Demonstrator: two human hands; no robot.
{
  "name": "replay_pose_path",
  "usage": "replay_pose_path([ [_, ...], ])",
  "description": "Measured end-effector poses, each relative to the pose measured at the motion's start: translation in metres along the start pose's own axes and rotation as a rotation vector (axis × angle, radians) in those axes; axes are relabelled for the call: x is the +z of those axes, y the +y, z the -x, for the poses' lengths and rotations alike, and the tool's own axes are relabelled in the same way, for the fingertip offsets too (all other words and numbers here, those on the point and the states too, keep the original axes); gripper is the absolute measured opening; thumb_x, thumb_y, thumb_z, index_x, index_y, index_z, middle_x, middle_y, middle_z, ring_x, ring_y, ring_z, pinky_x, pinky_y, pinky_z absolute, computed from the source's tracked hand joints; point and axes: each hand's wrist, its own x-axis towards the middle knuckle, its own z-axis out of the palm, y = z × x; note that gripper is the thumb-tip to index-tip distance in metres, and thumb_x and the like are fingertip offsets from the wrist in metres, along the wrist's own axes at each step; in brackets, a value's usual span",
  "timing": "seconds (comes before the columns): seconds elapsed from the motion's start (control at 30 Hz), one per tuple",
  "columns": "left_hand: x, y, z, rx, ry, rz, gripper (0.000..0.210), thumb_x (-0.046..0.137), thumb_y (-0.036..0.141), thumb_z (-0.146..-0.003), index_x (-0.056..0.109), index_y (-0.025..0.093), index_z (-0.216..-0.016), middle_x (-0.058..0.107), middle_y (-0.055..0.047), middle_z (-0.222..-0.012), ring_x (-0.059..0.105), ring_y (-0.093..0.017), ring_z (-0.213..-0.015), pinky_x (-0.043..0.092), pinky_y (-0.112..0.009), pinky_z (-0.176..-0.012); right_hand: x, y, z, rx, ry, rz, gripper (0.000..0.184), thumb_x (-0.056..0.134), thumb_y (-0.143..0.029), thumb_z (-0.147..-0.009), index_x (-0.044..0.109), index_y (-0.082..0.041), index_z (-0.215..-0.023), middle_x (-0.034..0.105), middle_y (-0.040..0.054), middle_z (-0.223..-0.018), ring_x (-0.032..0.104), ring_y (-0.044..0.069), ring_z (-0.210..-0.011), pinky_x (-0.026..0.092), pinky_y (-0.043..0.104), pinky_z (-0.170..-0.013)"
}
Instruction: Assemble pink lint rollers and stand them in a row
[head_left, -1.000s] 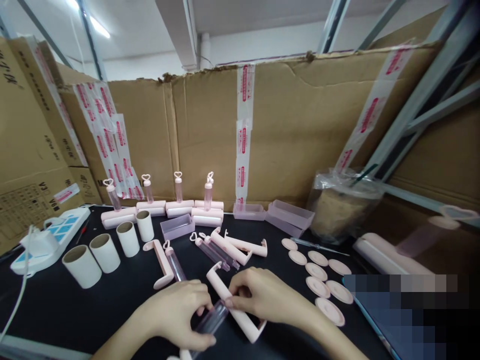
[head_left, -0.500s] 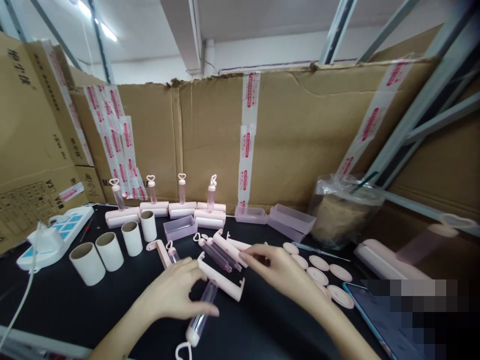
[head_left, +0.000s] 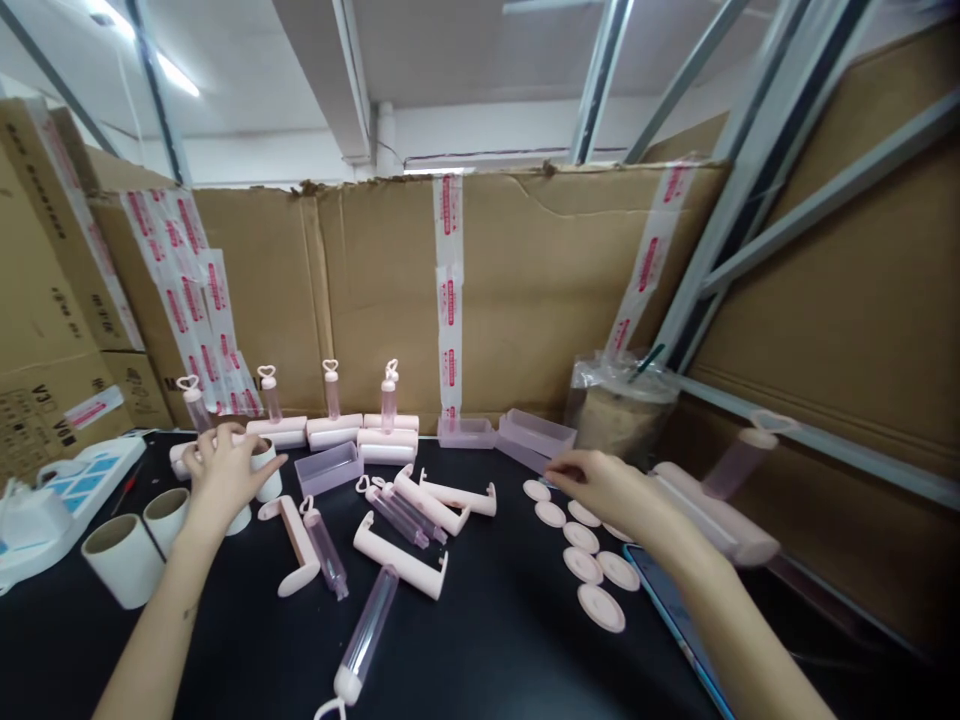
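My left hand (head_left: pixel 225 475) reaches over the row of white paper rolls at the left, fingers bent and apart. Its thumb lies beside the farthest roll (head_left: pixel 268 480); no firm grip shows. My right hand (head_left: pixel 596 485) is at the far end of the round pink discs (head_left: pixel 583 565), fingertips drawn together above the topmost disc (head_left: pixel 536 490); anything between them is hidden. Between the hands lie pink roller holders (head_left: pixel 401 557) and purple see-through handles with heart loops, one handle (head_left: pixel 369 630) nearest me.
Assembled pink rollers (head_left: pixel 386 445) stand along the cardboard wall (head_left: pixel 375 270). Purple trays (head_left: pixel 328 468) sit before them. A power strip (head_left: pixel 82 500) is at the left; a phone (head_left: pixel 679 625) and a bagged cup (head_left: pixel 622 420) are at the right.
My left hand has left the handle in front and moved left to the paper rolls. My right hand has moved from the pink holders right to the discs. The view has shifted.
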Motion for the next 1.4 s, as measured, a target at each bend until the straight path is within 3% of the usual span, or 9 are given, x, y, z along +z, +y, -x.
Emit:
replay_pose_path([
  [0.17,0.009,-0.001,0.000,-0.043,-0.076,0.021,0.023,0.056,0.038,-0.077,0.065,0.019,-0.086,0.053,-0.016,-0.111,0.037,-0.040,-0.111,0.027,-0.054,-0.088,0.030,0.004,-0.002,0.030,-0.162,0.098,0.020,0.056,-0.019,-0.077,0.071,-0.023,-0.090,0.073,0.0077,-0.091,0.069,0.025,-0.082,0.045,0.029,-0.062],
  [0.33,0.000,0.004,0.001,-0.029,-0.040,0.146,0.015,0.053,0.033,-0.078,0.059,0.020,-0.076,0.062,-0.011,-0.101,0.044,-0.037,-0.107,0.026,-0.056,-0.090,0.046,-0.014,-0.001,0.071,-0.167,0.237,0.010,0.060,-0.012,-0.077,0.069,-0.015,-0.083,0.068,0.0165,-0.097,0.064,0.030,-0.094,0.047,0.038,-0.073],
  [0.53,-0.014,0.030,0.011,0.057,0.170,0.862,0.020,0.056,0.040,-0.078,0.053,0.020,-0.076,0.054,-0.010,-0.124,0.045,-0.029,-0.119,0.035,-0.043,-0.097,0.064,-0.027,0.001,0.094,-0.132,0.222,0.022,0.054,-0.030,-0.089,0.060,-0.013,-0.103,0.064,0.0050,-0.102,0.062,0.017,-0.088,0.051,0.039,-0.078],
  [0.73,-0.029,0.077,0.048,-0.060,-0.450,1.898,0.034,0.069,0.037,-0.072,0.045,0.021,-0.090,0.062,-0.009,-0.109,0.061,-0.025,-0.098,0.050,-0.032,-0.073,0.056,-0.038,-0.001,0.051,0.129,-0.010,0.036,0.050,-0.010,-0.084,0.052,-0.008,-0.119,0.062,0.0211,-0.098,0.061,0.033,-0.095,0.044,0.047,-0.082],
  [0.83,-0.030,0.094,0.064,-0.138,-0.657,2.143,0.045,0.075,0.034,-0.067,0.047,0.024,-0.102,0.062,-0.006,-0.104,0.062,-0.023,-0.089,0.051,-0.034,-0.073,0.047,-0.055,0.000,-0.101,0.242,-0.242,0.035,0.044,-0.018,-0.088,0.046,-0.018,-0.123,0.059,0.0142,-0.107,0.061,0.025,-0.097,0.044,0.040,-0.086],
  [0.97,-0.025,0.109,0.078,-0.185,-0.839,2.187,0.048,0.077,0.036,-0.064,0.058,0.019,-0.104,0.062,-0.008,-0.106,0.060,-0.021,-0.086,0.049,-0.029,-0.073,0.048,-0.084,0.018,-0.363,0.213,-0.697,0.010,0.049,-0.028,-0.088,0.048,-0.021,-0.096,0.064,0.0063,-0.098,0.065,0.018,-0.091,0.051,0.028,-0.078],
  [1.1,-0.028,0.120,0.087,-0.105,-0.857,2.131,0.038,0.074,0.039,-0.069,0.063,0.015,-0.096,0.065,-0.007,-0.090,0.059,-0.018,-0.082,0.046,-0.025,-0.072,0.052,-0.103,0.044,-0.518,0.098,-1.395,0.016,0.064,-0.026,-0.080,0.048,-0.021,-0.081,0.063,0.0083,-0.106,0.061,0.021,-0.101,0.049,0.035,-0.085],
  [1.23,-0.031,0.129,0.097,-0.057,-0.991,2.130,0.046,0.068,0.051,-0.071,0.060,0.015,-0.099,0.066,-0.008,-0.081,0.063,-0.019,-0.070,0.048,-0.027,-0.065,0.055,-0.110,0.057,-0.576,0.028,-1.473,0.012,0.068,-0.023,-0.076,0.056,-0.021,-0.080,0.063,0.0075,-0.107,0.058,0.022,-0.106,0.044,0.038,-0.091],
  [1.4,-0.022,0.134,0.106,-0.242,-1.166,2.121,0.049,0.063,0.056,-0.072,0.058,0.014,-0.096,0.065,-0.006,-0.065,0.063,-0.016,-0.053,0.050,-0.026,-0.052,0.062,-0.113,0.059,-0.618,-0.063,-1.383,0.008,0.067,-0.023,-0.077,0.060,-0.021,-0.080,0.065,0.0069,-0.100,0.060,0.020,-0.097,0.047,0.036,-0.087],
])
